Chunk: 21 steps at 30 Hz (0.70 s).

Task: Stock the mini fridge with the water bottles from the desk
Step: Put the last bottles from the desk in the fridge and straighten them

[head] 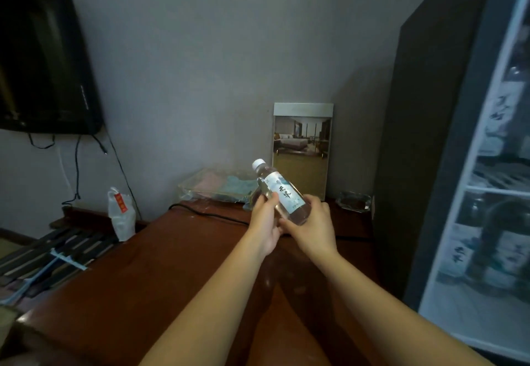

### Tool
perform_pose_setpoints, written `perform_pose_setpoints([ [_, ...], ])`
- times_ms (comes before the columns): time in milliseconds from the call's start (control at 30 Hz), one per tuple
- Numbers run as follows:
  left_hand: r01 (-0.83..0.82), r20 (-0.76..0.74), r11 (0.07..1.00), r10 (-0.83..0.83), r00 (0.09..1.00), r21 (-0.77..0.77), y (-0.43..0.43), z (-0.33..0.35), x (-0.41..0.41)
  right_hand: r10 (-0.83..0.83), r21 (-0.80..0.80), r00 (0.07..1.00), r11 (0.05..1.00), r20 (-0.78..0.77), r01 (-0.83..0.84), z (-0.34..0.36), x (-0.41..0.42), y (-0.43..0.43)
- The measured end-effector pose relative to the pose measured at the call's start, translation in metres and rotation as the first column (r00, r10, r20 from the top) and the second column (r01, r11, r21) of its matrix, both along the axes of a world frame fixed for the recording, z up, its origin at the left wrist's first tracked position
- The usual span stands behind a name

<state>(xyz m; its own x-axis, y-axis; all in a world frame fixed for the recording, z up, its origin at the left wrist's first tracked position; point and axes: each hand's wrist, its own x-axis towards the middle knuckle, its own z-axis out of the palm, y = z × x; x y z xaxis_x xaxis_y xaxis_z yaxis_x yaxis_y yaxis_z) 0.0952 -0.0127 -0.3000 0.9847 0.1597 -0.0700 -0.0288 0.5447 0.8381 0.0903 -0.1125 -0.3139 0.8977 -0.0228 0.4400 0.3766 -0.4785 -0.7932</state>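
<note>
the water bottle [282, 193] was clear with a white cap and a pale label with dark writing. it was tilted in the air over the brown desk [160, 265]. the left hand [265, 226] and right hand [311, 226] both wrapped their fingers around its lower part.
</note>
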Motion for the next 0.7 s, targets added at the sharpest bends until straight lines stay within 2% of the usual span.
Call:
perform_pose_setpoints([
  [133,0.01,0.1,1.0,-0.01,0.995,0.001,0.001,0.01,-0.054,0.148,0.012,0.989,0.989,0.013,-0.148,0.016,-0.051,-0.011],
  [300,0.044,0.179,0.996,-0.057,0.982,0.079,-0.007,0.027,-0.117,0.358,0.209,0.931,0.917,-0.065,-0.338,0.036,-0.106,-0.031],
  [433,0.062,0.238,0.981,-0.106,0.965,0.184,-0.025,0.044,-0.151,0.483,0.282,0.873,0.848,-0.067,-0.448,0.049,-0.137,-0.056],
  [567,0.066,0.325,0.929,-0.192,0.926,0.363,-0.049,0.057,-0.175,0.518,0.279,0.854,0.813,0.055,-0.511,0.057,-0.161,-0.086],
  [700,0.022,0.402,0.845,-0.277,0.873,0.534,-0.076,0.073,-0.191,0.484,0.242,0.866,0.832,0.124,-0.499,0.065,-0.181,-0.124],
])
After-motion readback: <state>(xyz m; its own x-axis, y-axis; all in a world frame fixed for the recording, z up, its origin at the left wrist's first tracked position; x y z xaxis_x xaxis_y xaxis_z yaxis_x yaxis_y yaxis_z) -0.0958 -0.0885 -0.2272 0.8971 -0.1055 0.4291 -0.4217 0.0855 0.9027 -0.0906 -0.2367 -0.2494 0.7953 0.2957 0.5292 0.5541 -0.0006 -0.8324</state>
